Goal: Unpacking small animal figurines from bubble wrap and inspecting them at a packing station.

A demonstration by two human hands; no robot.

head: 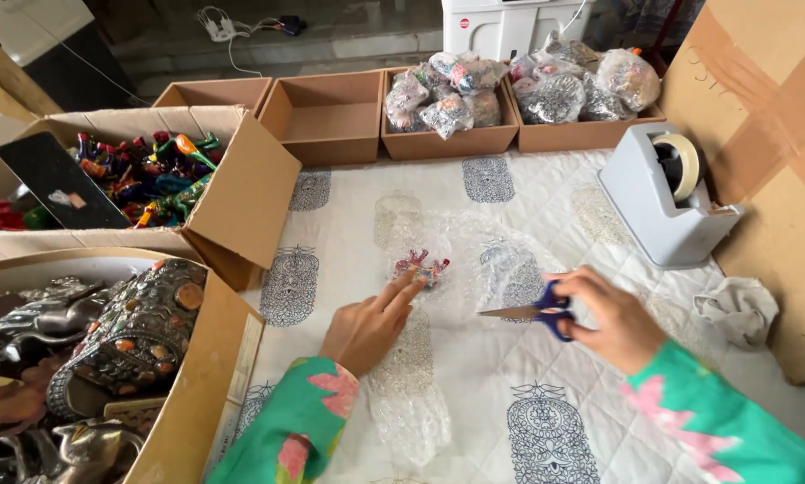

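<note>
White quilted cloth with grey block-printed motifs is covering the bench (528, 394), and a large cardboard wall is standing along its right edge.

Left hand (366, 327): it is lying low on the cloth with the fingers stretched forward, not closed on anything. The fingertips are pressing on a sheet of clear bubble wrap (474, 260) just beside a small multicoloured figurine (423, 267), which is sitting under or inside the wrap near the middle of the bench. Whether the fingertips are touching the figurine itself cannot be told.

Right hand (610, 318): it is gripping blue-handled scissors (532, 311), fingers through the loops, blades pointing left toward the figurine and appearing nearly closed. The blade tip is lying over the bubble wrap, near the left hand's fingers but apart from them. Both sleeves are green with pink flowers.

A second strip of bubble wrap (411, 403) is lying on the cloth below the left hand.

Surroundings: a grey tape dispenser (662, 202) is standing at the right, with a crumpled white cloth (738, 309) in front of it. Four shallow cardboard trays are lining the far edge; two are holding wrapped bundles (452, 94). An open carton (232, 179) at the left is holding brightly painted figures, and a nearer box (196, 385) is holding metal ornaments.
</note>
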